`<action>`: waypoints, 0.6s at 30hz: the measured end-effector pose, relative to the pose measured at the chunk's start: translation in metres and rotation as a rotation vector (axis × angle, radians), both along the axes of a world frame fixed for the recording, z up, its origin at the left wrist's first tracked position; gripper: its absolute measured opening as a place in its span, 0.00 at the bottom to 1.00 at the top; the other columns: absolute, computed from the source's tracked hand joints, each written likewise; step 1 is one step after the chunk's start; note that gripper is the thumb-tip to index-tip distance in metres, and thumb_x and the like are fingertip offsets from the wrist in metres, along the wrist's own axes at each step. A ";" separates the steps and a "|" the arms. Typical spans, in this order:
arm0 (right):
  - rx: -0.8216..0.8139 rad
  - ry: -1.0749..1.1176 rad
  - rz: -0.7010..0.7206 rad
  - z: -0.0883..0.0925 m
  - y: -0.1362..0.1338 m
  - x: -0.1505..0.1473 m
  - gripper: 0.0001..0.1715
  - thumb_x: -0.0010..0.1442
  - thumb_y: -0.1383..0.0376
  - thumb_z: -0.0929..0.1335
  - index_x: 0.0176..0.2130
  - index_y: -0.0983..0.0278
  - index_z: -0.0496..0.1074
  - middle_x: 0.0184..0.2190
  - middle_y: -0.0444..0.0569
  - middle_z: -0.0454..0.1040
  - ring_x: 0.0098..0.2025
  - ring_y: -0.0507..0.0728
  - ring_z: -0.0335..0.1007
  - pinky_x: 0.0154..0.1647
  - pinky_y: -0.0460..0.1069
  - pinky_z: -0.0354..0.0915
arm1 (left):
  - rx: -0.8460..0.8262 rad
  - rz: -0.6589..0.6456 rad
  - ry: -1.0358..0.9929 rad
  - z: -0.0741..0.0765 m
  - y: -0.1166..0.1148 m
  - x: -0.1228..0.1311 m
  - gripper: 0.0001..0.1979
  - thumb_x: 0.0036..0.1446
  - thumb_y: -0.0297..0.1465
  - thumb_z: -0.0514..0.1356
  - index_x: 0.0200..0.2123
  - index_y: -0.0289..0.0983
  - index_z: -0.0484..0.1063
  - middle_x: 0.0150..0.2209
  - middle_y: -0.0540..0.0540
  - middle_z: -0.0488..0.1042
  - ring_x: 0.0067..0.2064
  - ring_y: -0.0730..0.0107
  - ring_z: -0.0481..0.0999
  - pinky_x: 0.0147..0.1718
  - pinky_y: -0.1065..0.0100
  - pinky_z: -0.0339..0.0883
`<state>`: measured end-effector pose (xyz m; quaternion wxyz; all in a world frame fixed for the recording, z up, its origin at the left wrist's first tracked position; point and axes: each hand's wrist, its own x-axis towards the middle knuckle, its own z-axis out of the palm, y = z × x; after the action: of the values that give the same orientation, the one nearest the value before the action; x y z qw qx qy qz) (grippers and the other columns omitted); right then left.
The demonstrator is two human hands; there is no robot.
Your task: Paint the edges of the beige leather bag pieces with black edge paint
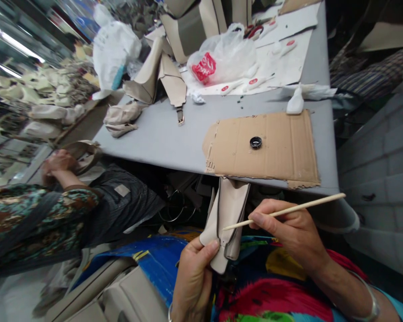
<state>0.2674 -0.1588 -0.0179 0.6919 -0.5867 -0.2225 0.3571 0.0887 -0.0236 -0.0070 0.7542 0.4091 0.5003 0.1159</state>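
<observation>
My left hand (195,273) is closed on the lower end of a beige leather bag piece (233,201) with dark edges, its thumb pressing near a narrow tab. The piece hangs at the table's front edge, over my lap. In my right hand (285,226) a thin pale wooden stick (305,205) is pinched; its tip points left and lies at the middle of the leather. Just beyond, a small black round cap (255,142) sits on a flat brown cardboard sheet (272,129).
A white squeeze bottle (296,102) stands at the cardboard's far edge. Beyond are a plastic bag (225,53), more bottles and beige bag parts (173,80). At left, another person's hands (58,165) hold a strap. Leather pieces (121,295) lie at lower left.
</observation>
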 end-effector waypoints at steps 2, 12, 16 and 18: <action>-0.008 -0.012 -0.011 -0.002 -0.001 -0.003 0.16 0.66 0.56 0.72 0.30 0.63 0.80 0.27 0.47 0.76 0.30 0.54 0.70 0.30 0.47 0.64 | 0.017 0.022 -0.002 -0.002 -0.001 0.000 0.17 0.50 0.31 0.74 0.43 0.29 0.83 0.32 0.40 0.83 0.30 0.67 0.78 0.30 0.71 0.71; 0.060 -0.038 -0.026 -0.014 0.004 -0.020 0.08 0.66 0.59 0.73 0.37 0.60 0.82 0.32 0.48 0.80 0.34 0.56 0.75 0.35 0.48 0.69 | 0.039 0.054 -0.040 -0.009 0.001 -0.005 0.15 0.51 0.31 0.73 0.42 0.30 0.83 0.30 0.42 0.82 0.28 0.71 0.75 0.29 0.73 0.70; 0.031 -0.006 -0.049 -0.019 0.004 -0.025 0.08 0.65 0.59 0.73 0.44 0.58 0.83 0.36 0.48 0.83 0.38 0.58 0.80 0.40 0.49 0.75 | 0.034 0.075 -0.056 -0.012 0.006 -0.008 0.16 0.51 0.31 0.73 0.43 0.30 0.82 0.33 0.41 0.83 0.30 0.69 0.76 0.31 0.72 0.71; 0.020 0.004 -0.027 -0.019 0.005 -0.027 0.10 0.66 0.59 0.73 0.46 0.57 0.82 0.37 0.48 0.84 0.38 0.58 0.81 0.41 0.49 0.76 | 0.028 0.069 -0.062 -0.013 0.008 -0.009 0.16 0.51 0.31 0.74 0.43 0.30 0.82 0.34 0.40 0.83 0.32 0.68 0.77 0.33 0.71 0.72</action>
<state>0.2408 -0.1542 -0.0373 0.7030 -0.5821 -0.2168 0.3464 0.0800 -0.0154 -0.0198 0.7590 0.3983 0.4891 0.1615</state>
